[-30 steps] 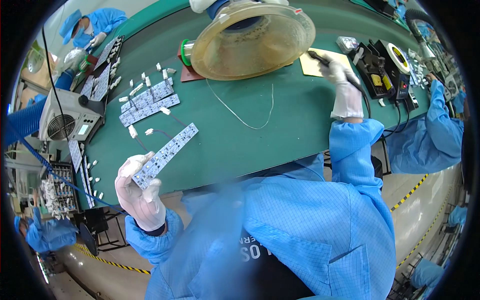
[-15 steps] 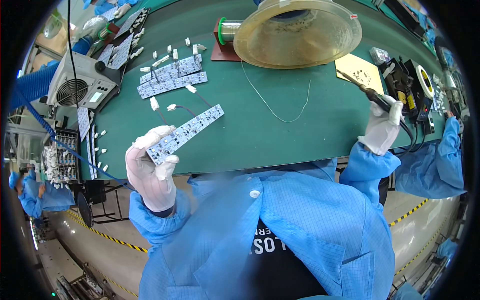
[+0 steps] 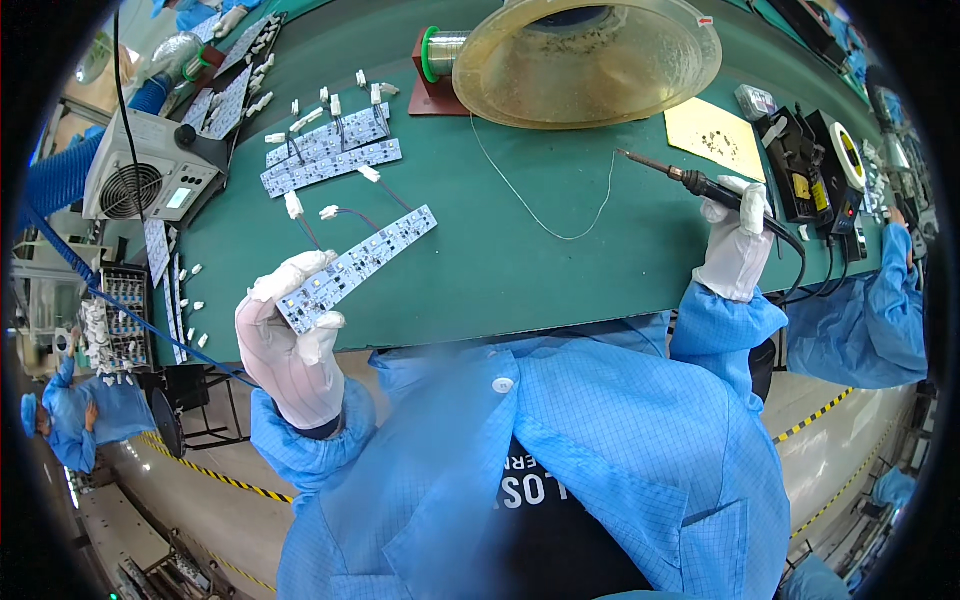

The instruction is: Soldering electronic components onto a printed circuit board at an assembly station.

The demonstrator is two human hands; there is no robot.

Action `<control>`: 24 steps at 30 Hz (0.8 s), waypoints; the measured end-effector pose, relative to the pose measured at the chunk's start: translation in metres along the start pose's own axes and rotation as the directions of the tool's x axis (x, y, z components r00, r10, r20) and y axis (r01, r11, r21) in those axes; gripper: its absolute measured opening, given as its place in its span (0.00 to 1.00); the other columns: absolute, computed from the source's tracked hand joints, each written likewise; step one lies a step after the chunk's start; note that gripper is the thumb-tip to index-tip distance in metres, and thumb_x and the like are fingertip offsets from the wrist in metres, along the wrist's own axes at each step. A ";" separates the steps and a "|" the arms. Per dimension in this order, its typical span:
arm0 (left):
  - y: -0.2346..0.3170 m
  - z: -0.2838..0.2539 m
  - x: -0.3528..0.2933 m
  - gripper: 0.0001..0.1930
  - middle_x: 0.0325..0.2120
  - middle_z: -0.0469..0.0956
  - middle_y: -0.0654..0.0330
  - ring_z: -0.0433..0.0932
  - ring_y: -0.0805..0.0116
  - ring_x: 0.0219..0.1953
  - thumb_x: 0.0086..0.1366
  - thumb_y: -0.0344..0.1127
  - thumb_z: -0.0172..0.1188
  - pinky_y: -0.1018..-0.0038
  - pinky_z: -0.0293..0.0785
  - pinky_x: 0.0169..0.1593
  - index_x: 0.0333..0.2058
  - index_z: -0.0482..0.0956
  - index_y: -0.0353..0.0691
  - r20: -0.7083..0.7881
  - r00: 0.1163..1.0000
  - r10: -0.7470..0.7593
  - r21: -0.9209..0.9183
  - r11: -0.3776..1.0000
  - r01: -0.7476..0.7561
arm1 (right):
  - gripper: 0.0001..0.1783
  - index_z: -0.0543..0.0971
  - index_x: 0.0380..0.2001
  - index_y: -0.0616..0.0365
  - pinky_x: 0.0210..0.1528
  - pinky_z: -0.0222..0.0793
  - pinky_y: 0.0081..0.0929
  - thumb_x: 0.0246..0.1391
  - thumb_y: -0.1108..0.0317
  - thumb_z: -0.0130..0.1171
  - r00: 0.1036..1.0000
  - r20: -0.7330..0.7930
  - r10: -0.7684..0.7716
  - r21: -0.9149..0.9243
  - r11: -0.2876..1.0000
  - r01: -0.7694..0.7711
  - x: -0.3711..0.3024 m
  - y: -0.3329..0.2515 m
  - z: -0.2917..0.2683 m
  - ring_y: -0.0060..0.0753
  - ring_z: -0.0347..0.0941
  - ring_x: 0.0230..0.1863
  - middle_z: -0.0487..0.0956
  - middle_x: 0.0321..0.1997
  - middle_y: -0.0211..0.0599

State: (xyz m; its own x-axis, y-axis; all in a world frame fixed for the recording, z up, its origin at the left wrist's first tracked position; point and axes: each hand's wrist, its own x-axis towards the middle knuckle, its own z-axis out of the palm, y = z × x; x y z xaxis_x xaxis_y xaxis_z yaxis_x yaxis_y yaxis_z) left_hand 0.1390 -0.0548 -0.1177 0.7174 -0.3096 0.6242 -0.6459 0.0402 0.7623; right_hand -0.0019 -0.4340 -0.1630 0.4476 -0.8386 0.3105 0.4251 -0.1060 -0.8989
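Circuit board: held slanted over L part of green bench; far end unsupported; bench contact can't be told.
L hand: thumb + fingers pinched on board's near end, white glove worn.
R hand: wrapped round handle of soldering iron, which is pointed L, well apart from board.
Solder wire: fed from spool, curved across bench; free end right by iron tip, touching or not can't be told.
Wire risk: if iron is swept L, wire could be snagged or melted early.
White plugs: three, on thin leads off board's upper edge; could be scorched, or a lead nicked, if iron is brought in low over them.
Grip risk: only one end is pinched, so board could be tipped or twisted if pressed at far end; glove could be burnt if iron is brought too nr thumb.
Iron cord: looped by R sleeve; aim could be jerked if cord is caught.
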 end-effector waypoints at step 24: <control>-0.005 0.020 0.006 0.26 0.45 0.77 0.48 0.78 0.64 0.44 0.51 0.28 0.70 0.71 0.75 0.47 0.47 0.69 0.29 -0.060 0.997 0.052 -0.182 0.981 -0.063 | 0.25 0.72 0.49 0.65 0.54 0.62 0.35 0.66 0.51 0.45 0.980 0.192 0.058 0.240 0.965 -0.104 -0.046 -0.025 0.030 0.31 0.66 0.43 0.74 0.44 0.44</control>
State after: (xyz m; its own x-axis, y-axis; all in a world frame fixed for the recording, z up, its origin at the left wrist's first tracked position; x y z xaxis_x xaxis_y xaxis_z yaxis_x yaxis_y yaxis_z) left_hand 0.1414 -0.0759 -0.1210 0.6970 -0.2492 0.6724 -0.6311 0.2321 0.7401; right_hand -0.0096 -0.3772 -0.1453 0.6141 -0.7250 0.3118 0.5524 0.1127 -0.8259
